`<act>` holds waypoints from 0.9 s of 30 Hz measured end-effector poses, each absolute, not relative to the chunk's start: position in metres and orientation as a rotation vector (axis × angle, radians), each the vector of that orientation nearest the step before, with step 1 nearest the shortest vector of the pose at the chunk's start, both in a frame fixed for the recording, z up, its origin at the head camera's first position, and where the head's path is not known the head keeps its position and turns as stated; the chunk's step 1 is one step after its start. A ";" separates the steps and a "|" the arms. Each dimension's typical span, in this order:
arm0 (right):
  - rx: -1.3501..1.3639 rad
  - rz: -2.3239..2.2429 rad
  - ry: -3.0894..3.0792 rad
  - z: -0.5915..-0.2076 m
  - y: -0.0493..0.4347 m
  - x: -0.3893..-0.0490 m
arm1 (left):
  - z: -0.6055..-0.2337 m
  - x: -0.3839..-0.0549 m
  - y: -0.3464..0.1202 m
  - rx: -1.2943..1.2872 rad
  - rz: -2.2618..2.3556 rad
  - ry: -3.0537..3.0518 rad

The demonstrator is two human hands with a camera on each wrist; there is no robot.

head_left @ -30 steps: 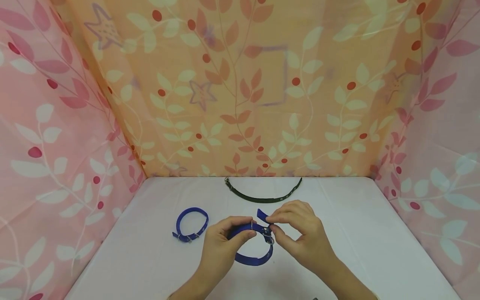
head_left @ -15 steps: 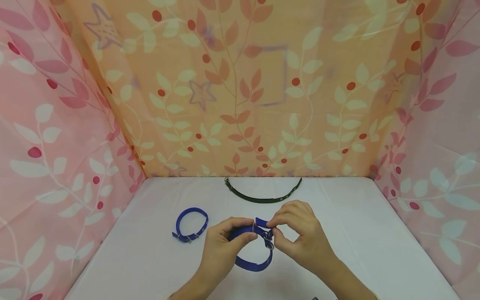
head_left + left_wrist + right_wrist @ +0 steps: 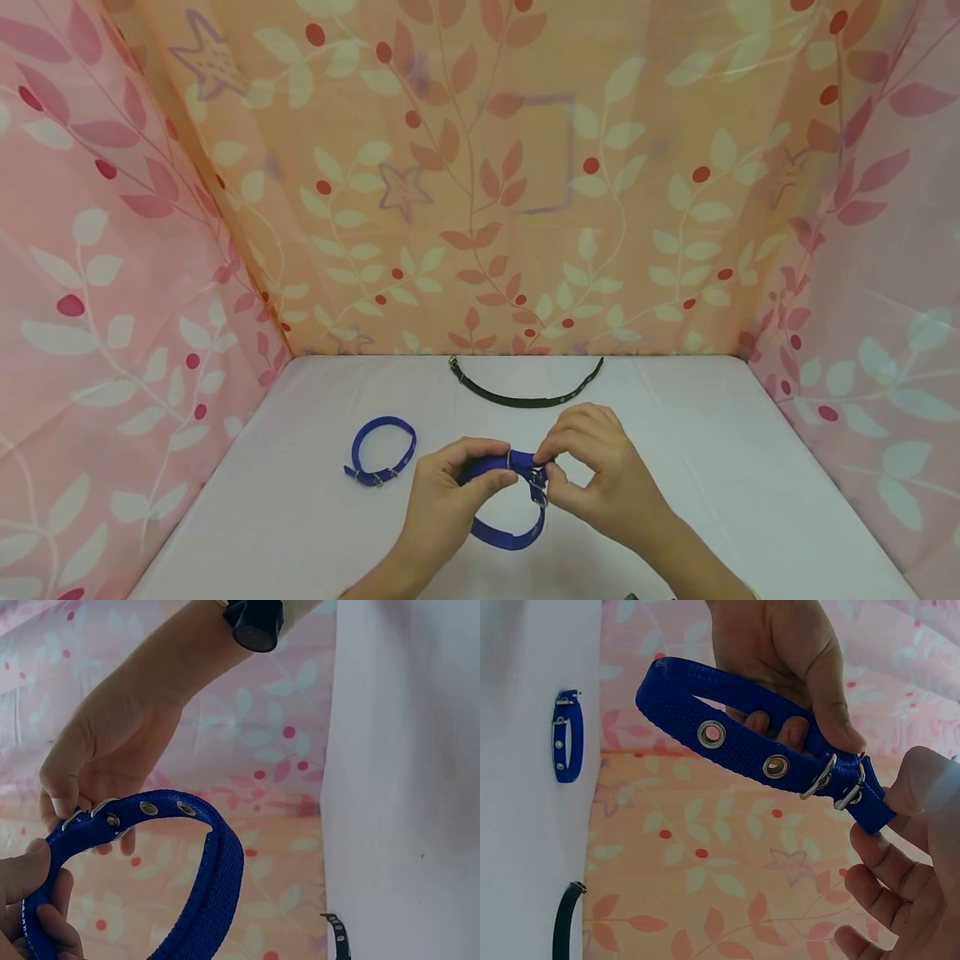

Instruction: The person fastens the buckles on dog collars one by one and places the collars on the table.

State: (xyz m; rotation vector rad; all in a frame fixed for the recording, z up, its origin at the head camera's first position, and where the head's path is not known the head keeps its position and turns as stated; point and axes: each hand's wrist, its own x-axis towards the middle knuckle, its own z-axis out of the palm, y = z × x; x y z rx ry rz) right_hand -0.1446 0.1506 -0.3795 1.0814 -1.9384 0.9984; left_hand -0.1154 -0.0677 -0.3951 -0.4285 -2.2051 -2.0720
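Note:
Both hands hold a blue dog collar, buckled into a ring and raised over the white table. My left hand pinches its band between thumb and fingers, right beside a thin metal loop. At the buckle, my right hand pinches the strap's free end, which lies along the band with its tip at that loop. In the right wrist view, metal eyelets dot the band and the silver buckle sits near the right fingertips. The left fingers partly hide behind the band there.
Another blue collar, fastened in a ring, lies on the table to the left. A dark green collar lies open in a curve at the back edge. Patterned curtains enclose the back and sides.
The strap's free end, sticking up a second ago, has come down and left to lie along the band at the metal loop. The left hand has barely moved.

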 end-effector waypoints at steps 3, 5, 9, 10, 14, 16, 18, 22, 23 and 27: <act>1.093 0.991 -1.951 -0.380 0.151 -0.145 | -0.396 -0.116 -0.068 -0.435 -2.075 -2.213; 1.102 0.988 -1.957 -0.381 0.152 -0.145 | -0.396 -0.116 -0.069 -0.440 -2.078 -2.216; 1.114 0.985 -1.967 -0.381 0.153 -0.146 | -0.396 -0.117 -0.070 -0.449 -2.071 -2.244; 1.115 0.987 -1.971 -0.381 0.153 -0.147 | -0.396 -0.117 -0.070 -0.451 -2.068 -2.254; 1.105 1.000 -2.011 -0.381 0.153 -0.145 | -0.394 -0.118 -0.071 -0.456 -2.036 -2.315; 1.096 1.017 -2.030 -0.380 0.153 -0.144 | -0.392 -0.119 -0.072 -0.451 -2.029 -2.339; 1.082 1.044 -2.052 -0.380 0.154 -0.143 | -0.390 -0.120 -0.073 -0.447 -2.026 -2.355; 1.055 1.117 -2.083 -0.380 0.155 -0.142 | -0.388 -0.120 -0.074 -0.449 -2.056 -2.347; 1.050 1.133 -2.087 -0.379 0.155 -0.141 | -0.388 -0.120 -0.075 -0.451 -2.062 -2.344; 1.041 1.172 -2.085 -0.379 0.155 -0.141 | -0.388 -0.120 -0.075 -0.455 -2.084 -2.333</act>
